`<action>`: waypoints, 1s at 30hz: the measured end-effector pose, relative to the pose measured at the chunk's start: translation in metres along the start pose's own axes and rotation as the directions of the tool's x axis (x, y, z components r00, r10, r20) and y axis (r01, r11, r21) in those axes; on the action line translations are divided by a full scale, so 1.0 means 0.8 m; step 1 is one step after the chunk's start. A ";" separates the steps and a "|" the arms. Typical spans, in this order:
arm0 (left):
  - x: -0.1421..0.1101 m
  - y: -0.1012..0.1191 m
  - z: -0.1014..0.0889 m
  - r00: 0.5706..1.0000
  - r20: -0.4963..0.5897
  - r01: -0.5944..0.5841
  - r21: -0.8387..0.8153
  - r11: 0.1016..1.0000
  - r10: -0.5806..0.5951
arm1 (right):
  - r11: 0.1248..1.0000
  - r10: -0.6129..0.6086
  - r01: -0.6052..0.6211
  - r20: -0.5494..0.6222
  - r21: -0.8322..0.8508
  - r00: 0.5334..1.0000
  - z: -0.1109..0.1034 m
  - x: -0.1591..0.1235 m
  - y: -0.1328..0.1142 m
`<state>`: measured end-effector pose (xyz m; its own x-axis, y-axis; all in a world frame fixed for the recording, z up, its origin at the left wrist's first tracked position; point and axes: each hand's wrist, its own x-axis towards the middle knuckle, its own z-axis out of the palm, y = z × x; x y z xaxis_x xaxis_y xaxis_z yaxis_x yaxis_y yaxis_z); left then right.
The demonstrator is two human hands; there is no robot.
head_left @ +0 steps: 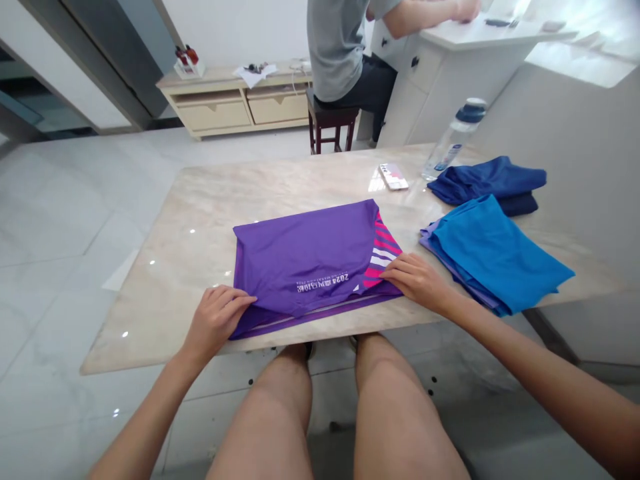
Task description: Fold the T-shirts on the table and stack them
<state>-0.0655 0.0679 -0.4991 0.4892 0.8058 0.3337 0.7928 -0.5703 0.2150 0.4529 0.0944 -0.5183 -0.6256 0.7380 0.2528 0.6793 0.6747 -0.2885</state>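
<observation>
A folded purple sports shirt (300, 263) lies flat on the marble table (150, 313), with white print near its front edge and a pink-and-white striped panel at its right end. My left hand (217, 321) curls over the shirt's front left corner and holds the fabric. My right hand (415, 282) holds the front right end, with its fingers on the striped panel. To the right lie a folded bright blue garment (493, 253) on a lilac one (430, 241), and a navy garment (487, 183) behind them.
A water bottle (455, 139) and a phone (393, 176) stand and lie at the table's far side. Beyond the table, a seated person (340, 53) works at a white counter (440, 73). A low cream cabinet (233, 100) stands against the back wall.
</observation>
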 end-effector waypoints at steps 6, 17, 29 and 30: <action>-0.012 0.050 -0.041 0.984 0.054 0.174 -0.115 0.978 -0.169 | 1.000 0.017 -0.017 0.041 0.003 0.999 -0.023 -0.038 -0.025; -0.076 0.273 -0.115 0.748 0.223 0.586 -0.664 0.464 -0.625 | 0.400 0.629 -0.335 0.011 0.853 0.777 -0.056 -0.110 -0.277; -0.196 0.423 -0.047 0.853 -0.314 0.447 0.031 0.894 -0.416 | 0.866 0.479 -0.472 -0.546 0.166 0.688 0.064 -0.274 -0.433; -0.199 0.428 -0.044 0.846 -0.333 0.457 0.054 0.888 -0.416 | 0.861 0.482 -0.484 -0.554 0.157 0.678 0.065 -0.271 -0.432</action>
<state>0.1152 -0.2614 -0.4464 -0.0365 0.8660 0.4987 0.9470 -0.1294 0.2940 0.3339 -0.2990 -0.5213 0.1160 0.8308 0.5443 0.8275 0.2223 -0.5156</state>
